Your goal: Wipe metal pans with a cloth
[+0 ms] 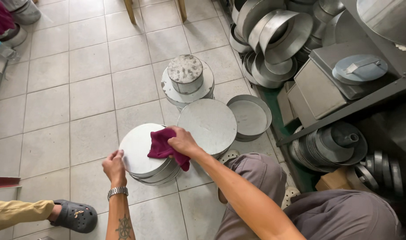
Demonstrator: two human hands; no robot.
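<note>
A stack of round metal baking tins (140, 153) stands upside down on the tiled floor in front of me. My right hand (181, 141) presses a dark red cloth (160, 146) onto the flat bottom of the top tin. At the stack's left edge my left hand (113, 165), with a metal watch on its wrist, grips the rim of the tins.
A second upturned stack (208, 124), an open round tin (251, 116) and a taller stack topped by a small tin (186, 75) stand behind. Metal shelving (345, 106) on the right holds many rings, tins and lids. Another person's foot in a grey clog (76, 216) rests at lower left.
</note>
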